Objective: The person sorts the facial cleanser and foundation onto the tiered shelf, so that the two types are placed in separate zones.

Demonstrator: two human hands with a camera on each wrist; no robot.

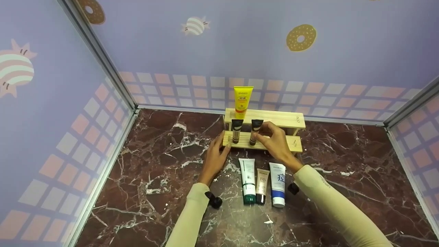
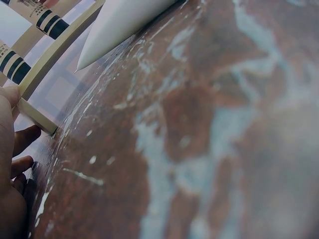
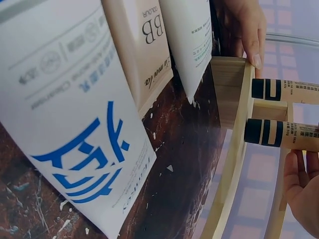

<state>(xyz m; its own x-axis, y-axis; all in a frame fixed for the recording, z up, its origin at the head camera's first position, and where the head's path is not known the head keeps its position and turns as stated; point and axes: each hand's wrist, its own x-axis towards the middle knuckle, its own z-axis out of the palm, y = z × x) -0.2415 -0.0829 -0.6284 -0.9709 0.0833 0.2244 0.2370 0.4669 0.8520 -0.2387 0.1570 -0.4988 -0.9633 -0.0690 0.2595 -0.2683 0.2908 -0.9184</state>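
Note:
A two-step wooden rack (image 1: 271,118) stands against the back wall. My left hand (image 1: 216,155) holds the left end of its lower step, thumb at the front edge and fingers around the side. With thumb and fingers my right hand (image 1: 275,141) pinches a small beige tube with black ends (image 1: 254,133), upright on the lower step. To its left stands a matching small tube (image 1: 236,132). The right wrist view shows the pinched tube's black cap (image 3: 261,131) against the step. A yellow tube (image 1: 242,99) is upright on the upper step.
Three tubes lie in front of the rack: a white one with a green cap (image 1: 248,180), a beige BB cream tube (image 1: 262,185) and a white one with blue print (image 1: 277,185). Beneath is a dark red marbled table (image 1: 154,164). Purple patterned panels (image 1: 240,41) enclose it.

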